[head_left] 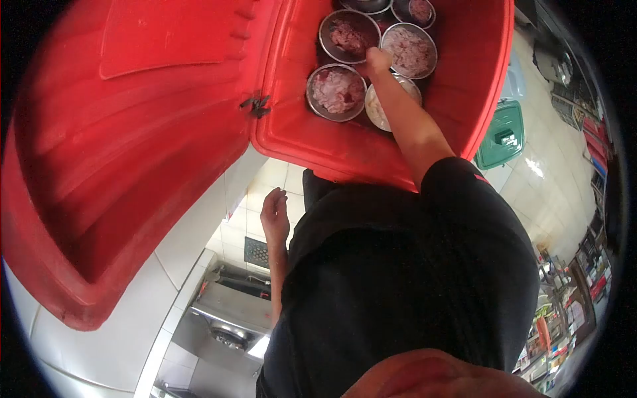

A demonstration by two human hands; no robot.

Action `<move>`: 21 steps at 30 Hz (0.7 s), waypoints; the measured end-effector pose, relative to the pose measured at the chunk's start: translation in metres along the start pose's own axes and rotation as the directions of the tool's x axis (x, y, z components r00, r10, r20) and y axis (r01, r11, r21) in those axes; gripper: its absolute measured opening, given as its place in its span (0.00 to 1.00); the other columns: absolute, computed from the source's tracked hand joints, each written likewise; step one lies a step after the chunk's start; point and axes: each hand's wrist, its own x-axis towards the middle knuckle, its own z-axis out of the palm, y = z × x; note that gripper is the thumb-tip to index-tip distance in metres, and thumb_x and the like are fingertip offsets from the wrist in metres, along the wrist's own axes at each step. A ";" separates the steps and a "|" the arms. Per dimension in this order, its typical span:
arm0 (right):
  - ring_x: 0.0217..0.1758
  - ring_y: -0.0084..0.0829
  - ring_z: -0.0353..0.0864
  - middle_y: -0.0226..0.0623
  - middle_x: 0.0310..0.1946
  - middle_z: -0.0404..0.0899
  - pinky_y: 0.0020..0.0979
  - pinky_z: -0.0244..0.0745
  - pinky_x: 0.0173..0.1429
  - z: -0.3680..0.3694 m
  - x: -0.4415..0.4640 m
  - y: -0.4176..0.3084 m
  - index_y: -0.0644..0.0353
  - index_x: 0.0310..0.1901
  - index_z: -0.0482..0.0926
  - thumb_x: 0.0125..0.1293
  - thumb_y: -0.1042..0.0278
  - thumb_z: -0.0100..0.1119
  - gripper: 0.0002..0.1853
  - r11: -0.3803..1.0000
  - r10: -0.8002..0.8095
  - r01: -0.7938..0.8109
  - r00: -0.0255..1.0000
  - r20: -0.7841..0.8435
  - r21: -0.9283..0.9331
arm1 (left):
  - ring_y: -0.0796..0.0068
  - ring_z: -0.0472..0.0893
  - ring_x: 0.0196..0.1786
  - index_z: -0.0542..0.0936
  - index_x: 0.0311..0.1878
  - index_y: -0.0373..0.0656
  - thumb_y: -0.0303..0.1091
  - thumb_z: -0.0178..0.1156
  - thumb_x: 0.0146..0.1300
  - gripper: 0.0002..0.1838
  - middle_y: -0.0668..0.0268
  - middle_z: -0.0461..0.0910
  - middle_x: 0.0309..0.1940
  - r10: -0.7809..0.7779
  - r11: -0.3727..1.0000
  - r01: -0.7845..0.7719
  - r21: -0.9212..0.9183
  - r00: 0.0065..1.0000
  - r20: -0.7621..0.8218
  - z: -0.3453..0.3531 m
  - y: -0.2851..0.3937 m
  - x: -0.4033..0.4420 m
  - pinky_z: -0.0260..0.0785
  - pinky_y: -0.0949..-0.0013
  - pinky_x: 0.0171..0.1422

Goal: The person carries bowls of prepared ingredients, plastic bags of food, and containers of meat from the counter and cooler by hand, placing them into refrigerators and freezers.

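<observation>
My right hand (379, 60) reaches into a red insulated cooler box (448, 116). Its fingers, partly hidden, are closed at the rim of a metal bowl of dark red meat (350, 37). Right beside the hand is another bowl of pale pink meat (409, 50). Under my forearm, a bowl with whitish contents (375, 109) is partly covered. A further bowl of pink meat (336, 92) stands nearer the box's hinge side. My left hand (274, 207) hangs beside my body, its fingers loosely bent and apart, with nothing visible in it.
The red lid (152, 126) is swung open to the left, over white tiles. Two more bowls, one holding meat (420, 10), sit at the box's far end. A green lidded container (501, 136) stands on the right. Behind my left side is a steel appliance (229, 308).
</observation>
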 end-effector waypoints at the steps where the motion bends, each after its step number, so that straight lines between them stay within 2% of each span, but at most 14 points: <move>1: 0.31 0.42 0.80 0.45 0.31 0.79 0.44 0.76 0.36 0.013 -0.015 -0.014 0.71 0.32 0.78 0.51 0.74 0.50 0.10 0.998 -0.005 0.002 0.999 -0.048 -0.058 | 0.69 0.81 0.46 0.75 0.53 0.31 0.25 0.53 0.66 0.13 0.56 0.80 0.44 0.005 1.000 -0.005 -0.009 1.000 0.004 0.000 -0.001 0.004 0.73 0.69 0.52; 3: 0.29 0.41 0.80 0.47 0.28 0.79 0.44 0.75 0.36 0.028 -0.032 -0.038 0.71 0.30 0.78 0.50 0.73 0.51 0.10 0.985 -0.022 -0.003 0.989 -0.144 -0.172 | 0.69 0.81 0.46 0.75 0.52 0.32 0.25 0.53 0.66 0.13 0.55 0.80 0.44 0.016 0.999 -0.016 -0.028 1.000 0.012 0.000 -0.006 0.011 0.73 0.69 0.52; 4: 0.31 0.39 0.81 0.47 0.26 0.81 0.42 0.75 0.38 -0.008 0.022 -0.003 0.71 0.29 0.80 0.47 0.71 0.53 0.11 0.832 -0.229 0.138 0.968 -0.105 -0.538 | 0.69 0.80 0.46 0.75 0.52 0.32 0.25 0.53 0.66 0.13 0.55 0.80 0.45 0.031 1.000 -0.031 -0.001 0.999 0.011 0.002 -0.007 0.013 0.73 0.68 0.53; 7: 0.32 0.37 0.82 0.46 0.27 0.83 0.39 0.75 0.39 0.000 0.001 -0.022 0.69 0.31 0.82 0.45 0.70 0.54 0.13 0.623 -0.249 0.174 0.968 0.017 -0.763 | 0.69 0.80 0.46 0.75 0.52 0.31 0.25 0.53 0.67 0.13 0.56 0.80 0.45 0.047 0.999 -0.047 0.022 0.999 0.016 0.000 0.001 0.014 0.73 0.68 0.53; 8: 0.32 0.37 0.82 0.44 0.28 0.83 0.36 0.75 0.40 0.022 -0.046 -0.061 0.67 0.34 0.83 0.47 0.68 0.56 0.14 0.634 -0.192 0.179 0.979 0.070 -0.752 | 0.69 0.80 0.47 0.75 0.52 0.31 0.25 0.52 0.67 0.13 0.56 0.80 0.46 0.011 1.000 -0.011 -0.025 1.000 0.019 0.002 0.003 0.016 0.72 0.68 0.54; 11: 0.32 0.37 0.82 0.45 0.28 0.83 0.35 0.75 0.39 0.011 -0.042 -0.089 0.66 0.35 0.84 0.48 0.66 0.58 0.14 0.631 -0.049 0.268 0.951 0.307 -0.728 | 0.69 0.80 0.47 0.75 0.53 0.31 0.25 0.52 0.68 0.13 0.57 0.80 0.46 0.056 0.992 -0.050 -0.113 0.997 0.046 0.007 -0.001 0.026 0.72 0.68 0.55; 12: 0.32 0.35 0.83 0.45 0.27 0.83 0.33 0.75 0.39 0.002 -0.030 -0.085 0.64 0.37 0.84 0.50 0.66 0.58 0.14 0.559 0.036 0.247 0.946 0.321 -0.791 | 0.69 0.80 0.47 0.74 0.53 0.31 0.25 0.52 0.68 0.13 0.57 0.80 0.46 0.085 0.992 -0.080 -0.099 0.995 0.050 0.006 -0.002 0.025 0.72 0.68 0.55; 13: 0.31 0.32 0.83 0.44 0.26 0.83 0.32 0.76 0.38 0.003 -0.041 -0.094 0.63 0.37 0.84 0.50 0.66 0.57 0.14 0.390 0.000 0.344 0.928 0.373 -0.855 | 0.69 0.80 0.47 0.74 0.53 0.31 0.25 0.52 0.68 0.13 0.57 0.80 0.45 0.114 0.990 -0.109 -0.086 0.992 0.054 0.006 -0.002 0.027 0.72 0.68 0.55; 14: 0.30 0.33 0.83 0.44 0.26 0.83 0.33 0.76 0.37 0.005 -0.051 -0.104 0.63 0.37 0.84 0.50 0.66 0.58 0.14 0.344 0.059 0.365 0.911 0.408 -0.865 | 0.69 0.80 0.47 0.74 0.53 0.31 0.25 0.52 0.67 0.13 0.57 0.80 0.45 0.142 0.988 -0.138 -0.072 0.988 0.059 0.007 -0.002 0.029 0.72 0.69 0.55; 15: 0.29 0.33 0.83 0.44 0.25 0.83 0.34 0.76 0.36 0.009 -0.065 -0.111 0.63 0.37 0.84 0.50 0.65 0.58 0.15 0.300 0.119 0.389 0.891 0.438 -0.871 | 0.70 0.80 0.47 0.74 0.53 0.32 0.25 0.52 0.67 0.13 0.57 0.80 0.45 0.090 0.993 -0.086 -0.079 0.994 0.059 0.008 0.006 0.029 0.72 0.69 0.55; 16: 0.25 0.34 0.83 0.44 0.23 0.82 0.35 0.78 0.33 0.000 -0.066 -0.097 0.63 0.36 0.84 0.49 0.65 0.57 0.14 0.194 0.068 0.454 0.878 0.473 -0.870 | 0.70 0.80 0.47 0.74 0.53 0.32 0.25 0.52 0.67 0.13 0.56 0.80 0.45 0.101 0.992 -0.097 -0.074 0.994 0.048 0.007 0.002 0.026 0.72 0.69 0.55; 19: 0.23 0.35 0.82 0.44 0.23 0.82 0.36 0.79 0.33 -0.004 -0.093 -0.079 0.63 0.35 0.84 0.49 0.65 0.57 0.14 0.235 0.221 0.365 0.882 0.415 -0.901 | 0.70 0.80 0.48 0.75 0.53 0.32 0.25 0.53 0.66 0.14 0.56 0.80 0.45 0.128 0.990 -0.125 -0.063 0.991 0.039 0.005 -0.008 0.026 0.72 0.69 0.54; 20: 0.23 0.35 0.83 0.46 0.23 0.82 0.37 0.79 0.33 -0.012 -0.085 -0.061 0.63 0.35 0.84 0.50 0.64 0.56 0.15 0.185 0.247 0.334 0.895 0.373 -0.924 | 0.70 0.80 0.48 0.75 0.53 0.32 0.25 0.53 0.66 0.14 0.56 0.80 0.45 0.131 0.990 -0.129 -0.058 0.991 0.036 0.004 -0.011 0.025 0.72 0.69 0.54; 21: 0.28 0.41 0.85 0.49 0.25 0.82 0.38 0.80 0.38 -0.006 -0.095 -0.060 0.64 0.35 0.84 0.50 0.62 0.56 0.15 0.077 0.265 0.399 0.875 0.405 -0.914 | 0.70 0.80 0.48 0.75 0.53 0.32 0.25 0.53 0.66 0.14 0.56 0.80 0.45 0.124 0.990 -0.122 -0.069 0.992 0.029 0.004 -0.013 0.022 0.72 0.69 0.54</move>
